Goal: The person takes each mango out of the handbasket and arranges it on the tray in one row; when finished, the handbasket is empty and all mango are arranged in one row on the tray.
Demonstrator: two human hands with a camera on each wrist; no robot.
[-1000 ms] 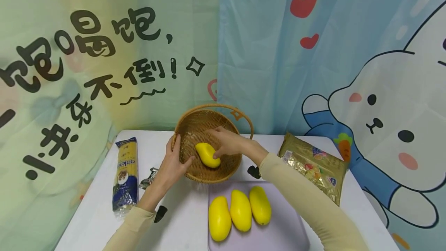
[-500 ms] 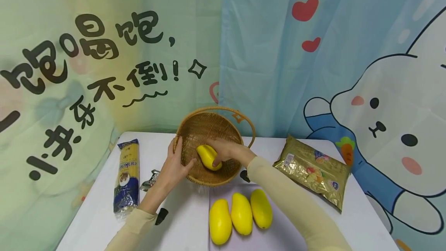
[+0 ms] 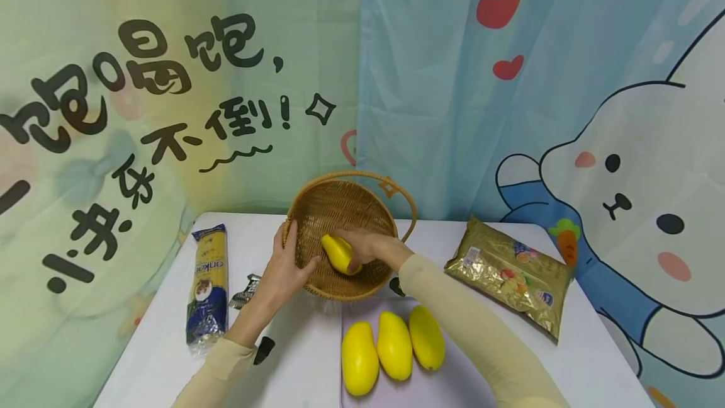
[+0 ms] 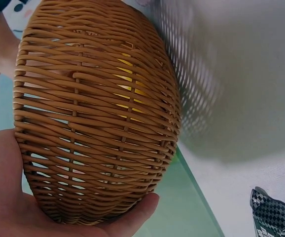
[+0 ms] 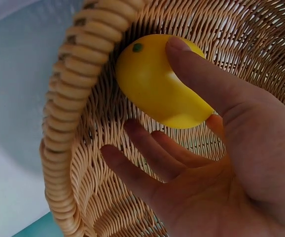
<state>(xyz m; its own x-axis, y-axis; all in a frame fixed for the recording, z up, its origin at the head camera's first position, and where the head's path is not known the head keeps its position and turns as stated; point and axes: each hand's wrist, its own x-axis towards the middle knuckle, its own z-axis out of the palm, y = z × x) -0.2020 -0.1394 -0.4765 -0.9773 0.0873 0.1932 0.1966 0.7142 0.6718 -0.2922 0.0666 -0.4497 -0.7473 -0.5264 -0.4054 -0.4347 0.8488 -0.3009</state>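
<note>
A wicker basket [image 3: 340,201] with a looped handle stands tilted at the back of the table, its opening toward me. My left hand [image 3: 287,272] grips its left side, and the left wrist view shows that hand against the woven outside [image 4: 98,113]. Inside the basket lies a yellow mango [image 3: 337,253]. My right hand [image 3: 370,246] reaches in from the right and pinches this mango [image 5: 152,74]. Its thumb lies on top and a finger shows behind the fruit. The other fingers of that hand are spread over the weave.
Three more mangoes [image 3: 394,346] lie in a row on a pale purple tray [image 3: 453,389] in front. At left are a blue-and-yellow packet [image 3: 207,285] and a small checkered wrapper [image 3: 245,293]. A gold bag [image 3: 510,276] lies at right.
My right hand has shifted down and closed in on the mango in the basket, its forearm moving left. The left hand keeps its hold on the basket.
</note>
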